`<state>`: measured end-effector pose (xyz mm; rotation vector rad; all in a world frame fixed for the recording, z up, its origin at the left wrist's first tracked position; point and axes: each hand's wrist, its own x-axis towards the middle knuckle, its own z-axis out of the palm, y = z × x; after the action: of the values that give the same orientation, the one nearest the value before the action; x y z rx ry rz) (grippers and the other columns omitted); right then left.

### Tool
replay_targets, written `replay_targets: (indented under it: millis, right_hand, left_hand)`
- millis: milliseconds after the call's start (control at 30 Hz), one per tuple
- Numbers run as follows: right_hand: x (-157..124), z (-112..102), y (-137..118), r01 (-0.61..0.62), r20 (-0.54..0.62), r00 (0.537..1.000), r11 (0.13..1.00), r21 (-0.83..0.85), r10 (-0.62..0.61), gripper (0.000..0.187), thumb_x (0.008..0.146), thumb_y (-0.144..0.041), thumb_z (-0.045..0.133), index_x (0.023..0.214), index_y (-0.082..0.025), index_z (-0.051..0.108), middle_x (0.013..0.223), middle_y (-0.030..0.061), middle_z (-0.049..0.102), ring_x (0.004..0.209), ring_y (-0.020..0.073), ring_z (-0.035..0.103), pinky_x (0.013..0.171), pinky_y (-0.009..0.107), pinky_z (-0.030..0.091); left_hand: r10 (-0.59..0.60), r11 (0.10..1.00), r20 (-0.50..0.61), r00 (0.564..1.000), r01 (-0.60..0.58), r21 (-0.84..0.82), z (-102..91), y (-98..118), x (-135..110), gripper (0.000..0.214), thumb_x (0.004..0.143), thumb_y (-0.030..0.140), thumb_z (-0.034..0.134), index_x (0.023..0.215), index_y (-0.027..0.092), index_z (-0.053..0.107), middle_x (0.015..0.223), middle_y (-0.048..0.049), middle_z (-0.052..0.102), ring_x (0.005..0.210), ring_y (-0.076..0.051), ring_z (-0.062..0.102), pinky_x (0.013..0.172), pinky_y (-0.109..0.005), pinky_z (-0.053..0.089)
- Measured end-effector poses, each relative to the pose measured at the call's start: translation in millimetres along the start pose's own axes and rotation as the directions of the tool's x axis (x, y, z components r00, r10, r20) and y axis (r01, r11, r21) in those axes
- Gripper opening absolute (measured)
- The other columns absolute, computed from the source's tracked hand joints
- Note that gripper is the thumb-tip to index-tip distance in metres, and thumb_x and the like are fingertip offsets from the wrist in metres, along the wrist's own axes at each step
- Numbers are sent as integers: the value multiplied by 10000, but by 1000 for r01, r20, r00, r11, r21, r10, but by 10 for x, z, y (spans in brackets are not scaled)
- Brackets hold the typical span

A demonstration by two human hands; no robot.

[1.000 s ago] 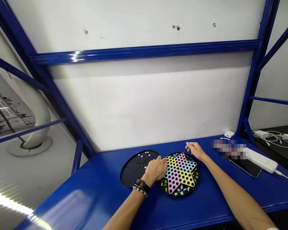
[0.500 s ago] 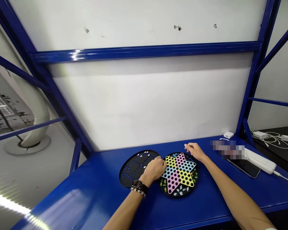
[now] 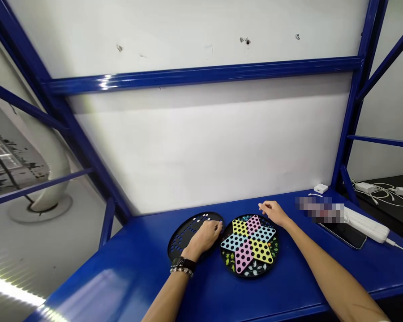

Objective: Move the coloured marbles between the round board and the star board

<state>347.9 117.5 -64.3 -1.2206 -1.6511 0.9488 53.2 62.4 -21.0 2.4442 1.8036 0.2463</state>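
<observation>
A round Chinese checkers board lies on the blue table, with a pink, yellow and light-blue star and coloured pieces around its rim. To its left is a round black tray with rows of blue-looking holes and a few white pieces. My left hand is over the right part of this tray, fingers pinched together; what they hold, if anything, is too small to make out. Behind the star board's upper right edge, my right hand stays with its fingers curled closed. Whether anything is in them cannot be seen.
On the right of the table lie a dark phone, a white power strip with a cord, and a small white case. Blue frame bars and a white panel rise behind the table.
My left hand has moved left, from the star board's left edge to over the black tray. My right hand has hardly moved. The view has shifted slightly.
</observation>
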Motion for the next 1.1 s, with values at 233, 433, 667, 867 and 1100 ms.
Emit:
replay_targets:
  millis: [233,433,667,867,1100]
  right_hand:
    - [15,10,24,8,6,1000,1000,-11,-8,495,847,-627,482,710,-176,633,626,7,562,530,121,462,521,249,365]
    - [-23,10,-24,12,7,1000,1000,-27,-12,486,857,-612,471,689,-181,618,610,0,552,516,114,431,519,249,335]
    - [-5,11,9,10,30,1000,1000,-27,-9,488,862,-615,466,706,-179,620,626,3,553,513,114,437,519,253,337]
    - [9,15,31,23,18,1000,999,-34,-22,482,850,-614,484,698,-179,625,618,3,564,515,114,429,533,261,344]
    - [4,23,19,36,17,999,998,-58,-35,448,847,-581,498,706,-179,637,624,6,585,541,124,457,548,257,342]
  left_hand:
    - [-65,997,-25,998,64,-46,-11,-117,-43,382,947,415,342,769,199,603,838,-62,691,774,-198,629,669,-275,390]
    - [24,924,-66,998,-48,-380,-206,-181,-78,458,943,495,305,938,212,665,948,-44,721,869,-212,643,791,-288,462]
    - [126,940,-17,992,-125,-317,-393,158,-150,351,907,385,404,1035,235,694,1085,-42,711,984,-217,638,882,-294,465]
    - [158,987,176,972,-156,-26,-314,407,-120,288,861,263,438,974,239,701,1051,-60,705,944,-241,658,791,-316,477]
    - [212,974,90,973,-218,63,-130,354,-178,347,970,324,291,877,216,607,919,-59,654,770,-192,636,697,-299,450]
